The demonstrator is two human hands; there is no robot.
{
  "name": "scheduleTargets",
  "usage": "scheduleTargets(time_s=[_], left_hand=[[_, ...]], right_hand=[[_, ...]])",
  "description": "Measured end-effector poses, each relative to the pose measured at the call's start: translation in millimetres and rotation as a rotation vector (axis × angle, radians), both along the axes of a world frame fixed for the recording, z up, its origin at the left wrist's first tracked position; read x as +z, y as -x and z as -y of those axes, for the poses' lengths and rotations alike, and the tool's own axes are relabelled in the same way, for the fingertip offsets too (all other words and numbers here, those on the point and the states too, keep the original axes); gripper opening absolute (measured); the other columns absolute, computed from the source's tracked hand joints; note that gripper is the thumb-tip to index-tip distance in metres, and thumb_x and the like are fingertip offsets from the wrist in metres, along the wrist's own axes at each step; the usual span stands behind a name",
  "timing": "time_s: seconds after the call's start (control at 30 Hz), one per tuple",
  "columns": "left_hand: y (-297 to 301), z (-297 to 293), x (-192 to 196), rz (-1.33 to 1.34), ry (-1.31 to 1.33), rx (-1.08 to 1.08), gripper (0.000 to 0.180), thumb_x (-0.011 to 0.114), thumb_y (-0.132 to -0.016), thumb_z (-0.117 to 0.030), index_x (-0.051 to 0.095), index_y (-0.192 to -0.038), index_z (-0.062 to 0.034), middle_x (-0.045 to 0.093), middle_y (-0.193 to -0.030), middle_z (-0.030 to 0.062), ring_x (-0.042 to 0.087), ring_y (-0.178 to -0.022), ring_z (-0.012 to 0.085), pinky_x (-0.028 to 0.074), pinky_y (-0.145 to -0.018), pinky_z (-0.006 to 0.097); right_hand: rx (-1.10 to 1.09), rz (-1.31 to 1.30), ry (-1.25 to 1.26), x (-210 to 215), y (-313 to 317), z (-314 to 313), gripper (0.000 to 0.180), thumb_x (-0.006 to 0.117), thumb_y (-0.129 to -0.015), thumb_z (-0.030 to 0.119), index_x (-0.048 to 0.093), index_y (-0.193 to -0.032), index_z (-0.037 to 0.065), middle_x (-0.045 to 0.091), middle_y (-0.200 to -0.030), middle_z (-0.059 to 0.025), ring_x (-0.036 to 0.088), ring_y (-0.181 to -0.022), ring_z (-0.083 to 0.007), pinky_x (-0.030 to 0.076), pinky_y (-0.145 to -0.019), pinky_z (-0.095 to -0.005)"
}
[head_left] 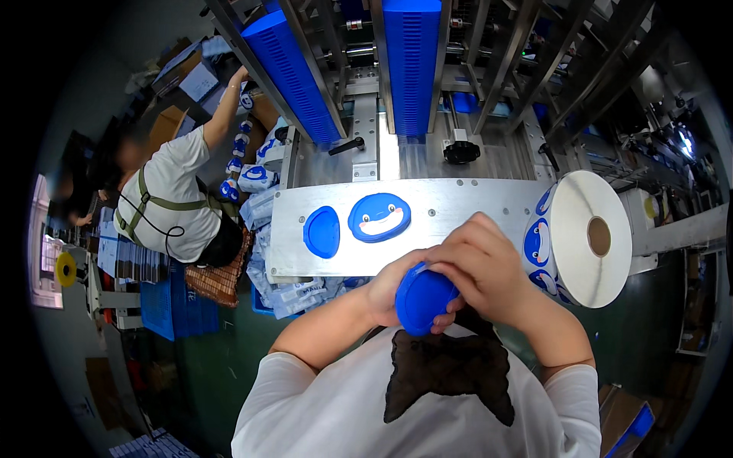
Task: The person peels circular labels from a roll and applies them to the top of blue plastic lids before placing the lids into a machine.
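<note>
In front of my chest I hold a blue plastic lid [424, 302], tilted toward me. My left hand [391, 288] is wrapped round it from the left, its fingertips showing at the lid's lower right edge. My right hand [481, 263] is closed, thumb and fingers pinched at the lid's upper right rim; anything small between them is hidden. Beyond my hands, on the white metal plate [305, 267], lie a plain blue lid [321, 232] and a blue lid with a smiling cartoon face [379, 217].
A large roll of face stickers [580, 237] stands at the plate's right end. Behind the plate rises a machine with tall stacks of blue lids [412, 69] between metal rails. To the left, a co-worker [175, 191] reaches over piled packages [267, 206]. A blue crate [179, 301] stands below.
</note>
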State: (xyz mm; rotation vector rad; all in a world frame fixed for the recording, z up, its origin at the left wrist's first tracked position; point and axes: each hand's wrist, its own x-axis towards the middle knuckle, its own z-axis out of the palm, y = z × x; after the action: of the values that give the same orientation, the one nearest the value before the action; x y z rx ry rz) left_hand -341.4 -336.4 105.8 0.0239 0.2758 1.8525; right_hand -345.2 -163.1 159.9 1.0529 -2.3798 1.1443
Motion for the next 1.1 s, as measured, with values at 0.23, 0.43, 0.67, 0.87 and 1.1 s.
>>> scheduleTargets(time_s=[0.23, 0.43, 0.67, 0.87, 1.1], left_hand=[[6.5, 4.4, -3.9, 0.088, -0.082, -0.038, 0.059, 0.031, -0.094, -0.056, 0.051, -0.114, -0.0039, 0.053, -0.093, 0.0158, 0.052, -0.072, 0.026, 0.044, -0.065, 0.037], [6.6, 0.9, 6.1, -0.032, 0.122, 0.048, 0.057, 0.028, -0.095, -0.056, 0.053, -0.111, -0.0076, 0.054, -0.088, 0.0118, 0.053, -0.07, 0.0253, 0.044, -0.064, 0.035], [6.3, 0.0, 7.2, 0.081, 0.052, 0.007, 0.058, 0.028, -0.095, -0.06, 0.055, -0.111, -0.0117, 0.059, -0.088, 0.015, 0.057, -0.068, 0.0289, 0.046, -0.059, 0.036], [10.6, -0.8, 7.0, -0.014, 0.094, 0.024, 0.059, 0.029, -0.095, -0.06, 0.054, -0.109, -0.008, 0.055, -0.09, 0.0125, 0.054, -0.071, 0.0265, 0.045, -0.064, 0.035], [9.3, 0.2, -0.2, -0.011, 0.092, 0.022, 0.051, 0.034, -0.095, -0.051, 0.056, -0.109, -0.0071, 0.059, -0.091, 0.0152, 0.056, -0.075, 0.0278, 0.046, -0.065, 0.036]], right_hand=[[-0.187, -0.013, 0.183, 13.4, -4.8, -9.0, 0.016, 0.068, -0.074, 0.0, 0.066, -0.089, 0.005, 0.06, -0.083, -0.0075, 0.054, -0.078, -0.0262, 0.047, -0.068, -0.0342], [0.065, -0.099, 0.121, 7.7, 0.6, -0.9, 0.021, 0.072, -0.073, 0.002, 0.068, -0.094, 0.005, 0.06, -0.082, -0.0083, 0.054, -0.075, -0.026, 0.046, -0.067, -0.0331], [-0.21, -0.005, 0.185, 14.1, -0.3, -11.7, 0.017, 0.069, -0.073, 0.001, 0.069, -0.089, 0.005, 0.059, -0.08, -0.007, 0.054, -0.076, -0.0248, 0.046, -0.066, -0.0327], [-0.037, -0.115, 0.055, -0.2, 7.8, -1.8, 0.018, 0.069, -0.073, -0.001, 0.068, -0.091, 0.004, 0.061, -0.085, -0.0088, 0.057, -0.072, -0.0227, 0.047, -0.064, -0.0328], [0.032, -0.083, 0.026, 3.2, 6.5, -5.0, 0.015, 0.07, -0.076, 0.004, 0.069, -0.09, 0.005, 0.062, -0.084, -0.0077, 0.057, -0.077, -0.0235, 0.047, -0.067, -0.032]])
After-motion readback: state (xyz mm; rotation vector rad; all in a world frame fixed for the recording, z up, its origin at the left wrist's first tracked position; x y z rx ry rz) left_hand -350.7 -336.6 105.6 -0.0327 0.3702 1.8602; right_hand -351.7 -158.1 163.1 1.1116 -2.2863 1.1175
